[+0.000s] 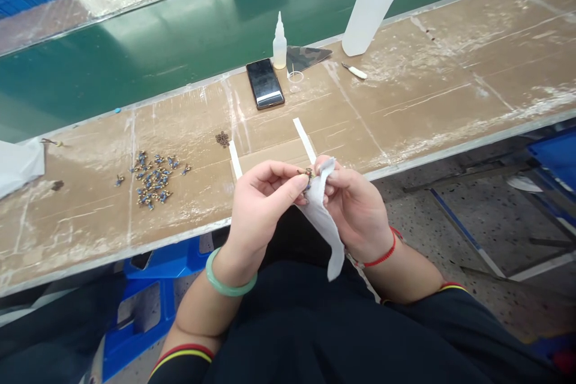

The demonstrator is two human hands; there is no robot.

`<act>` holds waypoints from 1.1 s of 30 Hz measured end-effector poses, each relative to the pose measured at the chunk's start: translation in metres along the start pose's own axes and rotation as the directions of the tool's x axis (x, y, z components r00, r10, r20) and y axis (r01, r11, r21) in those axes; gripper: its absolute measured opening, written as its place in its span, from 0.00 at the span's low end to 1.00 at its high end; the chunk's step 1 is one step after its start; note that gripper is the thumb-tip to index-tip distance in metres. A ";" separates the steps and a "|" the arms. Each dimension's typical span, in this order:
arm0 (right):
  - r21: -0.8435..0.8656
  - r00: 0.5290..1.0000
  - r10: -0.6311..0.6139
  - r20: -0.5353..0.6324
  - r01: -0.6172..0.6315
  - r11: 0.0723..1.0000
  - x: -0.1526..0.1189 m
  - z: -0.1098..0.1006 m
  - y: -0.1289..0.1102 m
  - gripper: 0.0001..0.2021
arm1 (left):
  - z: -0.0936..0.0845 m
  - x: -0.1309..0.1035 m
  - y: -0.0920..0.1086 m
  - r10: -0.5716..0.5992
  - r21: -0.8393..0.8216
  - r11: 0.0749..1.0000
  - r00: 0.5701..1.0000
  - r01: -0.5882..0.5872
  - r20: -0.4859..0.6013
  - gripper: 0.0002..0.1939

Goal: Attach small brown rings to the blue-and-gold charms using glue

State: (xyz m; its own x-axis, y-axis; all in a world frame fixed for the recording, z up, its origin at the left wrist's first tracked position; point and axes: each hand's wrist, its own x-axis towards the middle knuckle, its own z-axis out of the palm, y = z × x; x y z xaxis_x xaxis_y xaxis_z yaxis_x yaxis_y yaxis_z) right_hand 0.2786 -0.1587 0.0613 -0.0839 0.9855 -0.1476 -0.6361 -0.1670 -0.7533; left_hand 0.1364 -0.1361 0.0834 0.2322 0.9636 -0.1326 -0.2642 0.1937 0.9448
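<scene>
Both my hands meet just over the near edge of the workbench. My left hand (265,204) pinches a small brass-and-blue part (308,174) between thumb and fingertips, and much of that part is hidden. In my right hand (357,204) a strip of white cloth (324,222) is gripped near its top, touching the small part, while its lower end hangs down. Farther left on the bench lies a loose pile of similar small blue-and-brass parts (154,179). A little heap of tiny brown rings (222,139) sits beyond my left hand.
At the bench's back edge are a phone (265,84), a small dropper bottle (279,48) and a large white bottle (373,6). A white-handled blade tool (355,71) lies by it. Behind runs a green belt (189,24). A blue stool (166,276) stands below left.
</scene>
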 end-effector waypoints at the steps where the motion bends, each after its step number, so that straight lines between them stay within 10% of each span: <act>1: 0.031 1.000 0.008 0.012 -0.008 0.999 -0.001 0.001 -0.001 0.14 | 0.000 0.000 0.001 -0.015 -0.015 1.000 1.000 0.015 0.004 0.18; 18: 0.122 0.992 0.019 0.125 -0.034 0.992 -0.014 0.002 -0.007 0.23 | -0.003 0.000 0.008 -0.269 -0.151 0.943 0.948 0.295 0.171 0.24; 33: 0.208 0.991 -0.021 0.135 -0.008 0.978 -0.018 0.001 -0.008 0.15 | 0.003 -0.001 0.008 -0.237 -0.167 0.949 0.955 0.267 0.181 0.23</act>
State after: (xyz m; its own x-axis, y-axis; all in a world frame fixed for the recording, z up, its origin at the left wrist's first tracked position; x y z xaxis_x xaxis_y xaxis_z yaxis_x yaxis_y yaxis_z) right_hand 0.2845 -0.1746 0.0702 -0.1732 0.9839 -0.0443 -0.7813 -0.1647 -0.6021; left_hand 0.1366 -0.1362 0.0921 0.4533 0.8405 -0.2967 -0.3445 0.4722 0.8114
